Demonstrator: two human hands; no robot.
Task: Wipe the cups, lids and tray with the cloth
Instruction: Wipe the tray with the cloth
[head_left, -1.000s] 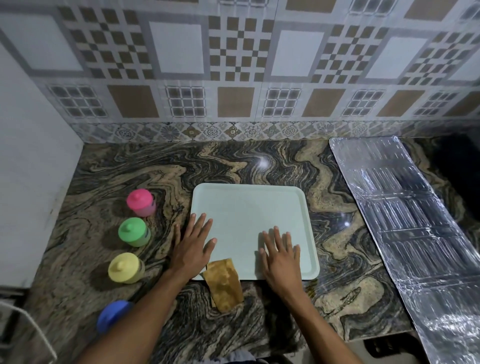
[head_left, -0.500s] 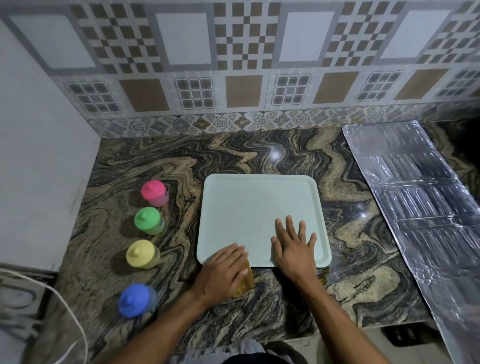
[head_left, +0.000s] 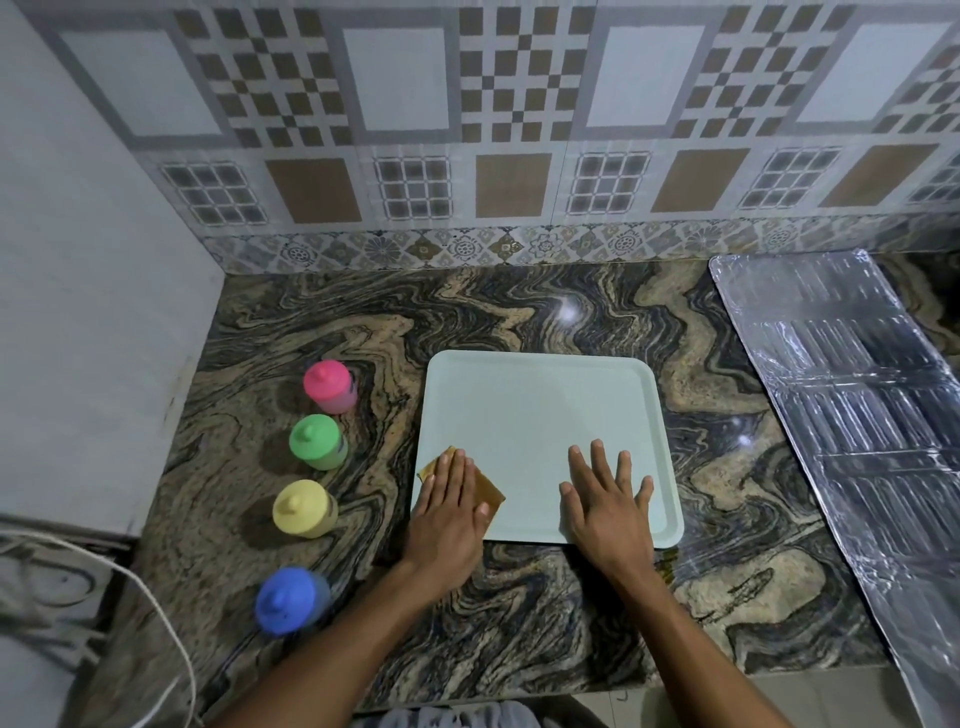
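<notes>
Two flat, open hands: my left hand (head_left: 448, 506) presses the cloth (head_left: 488, 491) at the tray's (head_left: 540, 410) seven o'clock, my right hand (head_left: 609, 506) steadies it, so I should rub slowly toward twelve.

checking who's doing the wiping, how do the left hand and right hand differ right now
The left hand lies flat on the folded brown cloth, pressing it onto the pale green plastic tray; the right hand rests bare on the tray with nothing under it. The left hand's fingers are together, the right hand's are spread. The left hand sits at the tray's near left corner, the right nearer its near right. Both lie palm down.
</notes>
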